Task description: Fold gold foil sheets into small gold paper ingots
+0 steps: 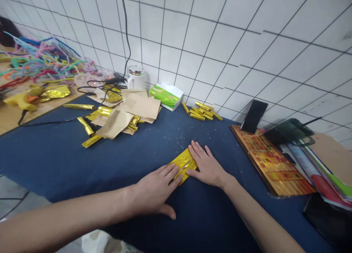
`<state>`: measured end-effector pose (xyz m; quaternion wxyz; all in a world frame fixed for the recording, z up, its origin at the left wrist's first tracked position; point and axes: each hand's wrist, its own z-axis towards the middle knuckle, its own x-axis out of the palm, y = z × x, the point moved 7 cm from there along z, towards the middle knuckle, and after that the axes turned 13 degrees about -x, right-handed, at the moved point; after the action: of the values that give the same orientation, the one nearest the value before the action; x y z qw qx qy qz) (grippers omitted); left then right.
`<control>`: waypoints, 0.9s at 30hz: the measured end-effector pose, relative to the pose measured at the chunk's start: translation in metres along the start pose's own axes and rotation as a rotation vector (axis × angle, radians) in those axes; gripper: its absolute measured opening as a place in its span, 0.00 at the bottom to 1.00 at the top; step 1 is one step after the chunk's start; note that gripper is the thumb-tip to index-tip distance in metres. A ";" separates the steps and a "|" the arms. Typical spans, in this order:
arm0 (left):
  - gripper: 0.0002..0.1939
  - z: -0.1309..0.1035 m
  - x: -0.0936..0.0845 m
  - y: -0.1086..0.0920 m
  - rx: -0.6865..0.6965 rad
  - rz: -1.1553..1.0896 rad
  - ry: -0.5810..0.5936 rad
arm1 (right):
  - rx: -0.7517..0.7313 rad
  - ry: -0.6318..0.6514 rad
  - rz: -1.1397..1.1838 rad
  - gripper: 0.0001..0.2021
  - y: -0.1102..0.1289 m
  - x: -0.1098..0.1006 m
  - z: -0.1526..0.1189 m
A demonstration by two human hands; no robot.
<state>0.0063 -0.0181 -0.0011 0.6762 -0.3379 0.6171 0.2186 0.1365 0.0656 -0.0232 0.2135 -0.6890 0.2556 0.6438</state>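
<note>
A shiny gold foil sheet (182, 160) lies flat on the dark blue cloth (132, 161), with a crease or edge running across it. My left hand (159, 185) rests on its left and lower part, fingers laid flat and the thumb spread away onto the cloth. On the right end of the foil lies my right hand (206, 165), its fingers stretched out and its thumb apart, touching the lower right side. Both palms face down, and parts of the foil are hidden under the fingers.
Gold rolls (202, 112) lie by the tiled wall. Brown paper pieces (141, 104), a green tissue pack (166, 96) and a white mug (136, 79) stand back left. A yellow glue gun (23, 99) and its cable are left. A phone (254, 115) and patterned board (272, 161) are right.
</note>
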 end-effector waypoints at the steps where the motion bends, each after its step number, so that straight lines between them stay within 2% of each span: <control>1: 0.47 0.000 -0.001 -0.001 0.000 0.002 -0.007 | 0.002 0.003 0.001 0.42 0.000 0.000 0.000; 10: 0.47 0.002 0.000 -0.005 0.022 0.063 -0.015 | 0.010 0.008 0.032 0.41 -0.003 0.001 0.000; 14: 0.47 0.001 0.000 -0.005 0.012 0.043 -0.011 | 0.018 -0.002 0.082 0.41 -0.002 -0.009 -0.003; 16: 0.46 0.001 0.000 -0.004 0.007 0.021 0.000 | 0.007 -0.044 0.092 0.41 0.011 -0.020 -0.005; 18: 0.47 0.002 -0.001 -0.004 0.013 -0.003 0.006 | -0.083 -0.061 0.094 0.42 0.034 -0.027 -0.004; 20: 0.48 0.003 -0.003 -0.005 0.027 -0.021 -0.001 | -0.209 -0.023 0.139 0.43 0.059 -0.025 -0.002; 22: 0.49 0.004 -0.005 -0.006 0.032 -0.027 -0.007 | -0.253 0.017 0.170 0.43 0.069 -0.018 0.001; 24: 0.48 0.004 -0.004 -0.005 0.021 -0.017 0.008 | -0.227 0.040 0.151 0.39 0.061 -0.011 0.004; 27: 0.47 0.003 0.000 -0.004 0.004 0.007 0.031 | -0.108 0.029 0.084 0.34 0.030 -0.005 0.008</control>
<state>0.0109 -0.0186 -0.0005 0.6666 -0.3375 0.6291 0.2145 0.1114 0.0477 -0.0179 0.1451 -0.6975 0.2520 0.6549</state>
